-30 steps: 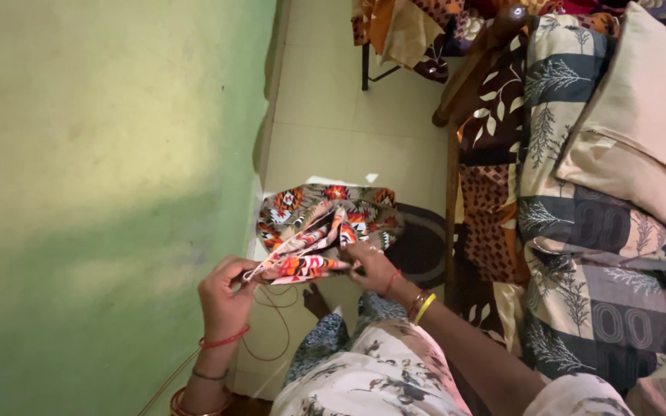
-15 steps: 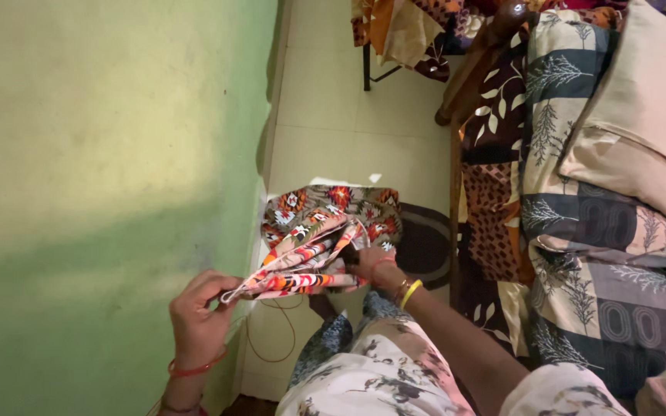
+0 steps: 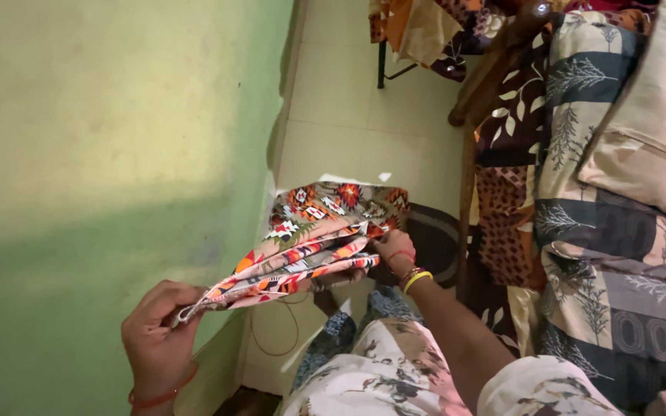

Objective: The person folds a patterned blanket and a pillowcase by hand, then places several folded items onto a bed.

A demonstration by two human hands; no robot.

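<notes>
Left hand point(image 3: 157, 339) clenched on the narrow gathered end of a patterned cloth point(image 3: 310, 239), thumb and fingers pinching the corner where a pale cord or hem edge pokes out; right hand point(image 3: 391, 246) grasping the same cloth at its far end, fingers curled over the stacked pleats, red thread and yellow bangle at the wrist; pulled taut between the two hands, apparently so that the folds lie flat and in line, one upon another, in long narrow bands; beyond the right hand, the rest of the cloth fanning out loose, orange, brown and white in a geometric print, hanging above the pale tiled floor point(image 3: 348, 115); under the cloth a thin reddish cord point(image 3: 275, 339) looping on the tiles; close on the left a green wall point(image 3: 102, 154); on the right a bed with a wooden frame point(image 3: 468, 185), a leaf-printed bedsheet point(image 3: 587, 231) and a beige pillow point(image 3: 649, 146); below, a floral-printed garment over the knees.
</notes>
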